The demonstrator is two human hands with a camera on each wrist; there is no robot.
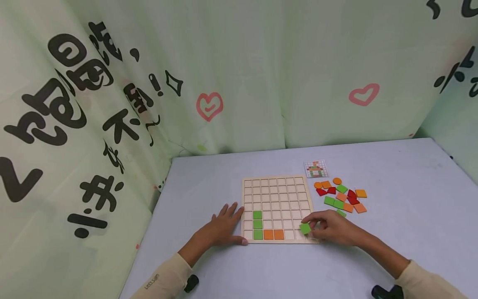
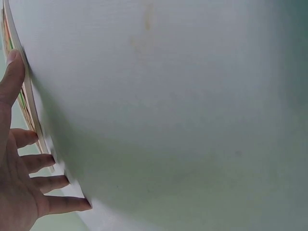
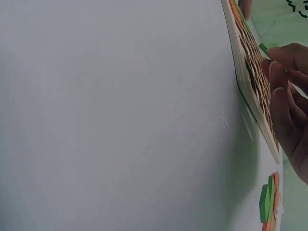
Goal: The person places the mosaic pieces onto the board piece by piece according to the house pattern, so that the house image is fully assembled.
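Observation:
Between thumb and fingers my right hand pinches a green square tile, over the lower right corner of a wooden grid board. In the right wrist view the tile appears edge-on, tilted above the board. My left hand lies with spread fingers at the board's left edge, its thumb at the lower left corner. Green tiles fill three cells of the second column. Along the bottom row, two orange tiles sit beside the lowest green one.
Right of the board lies a loose cluster of pieces: green tiles, red pieces, orange squares and orange discs. Behind it is a small pattern card. A printed curtain hangs behind the white table.

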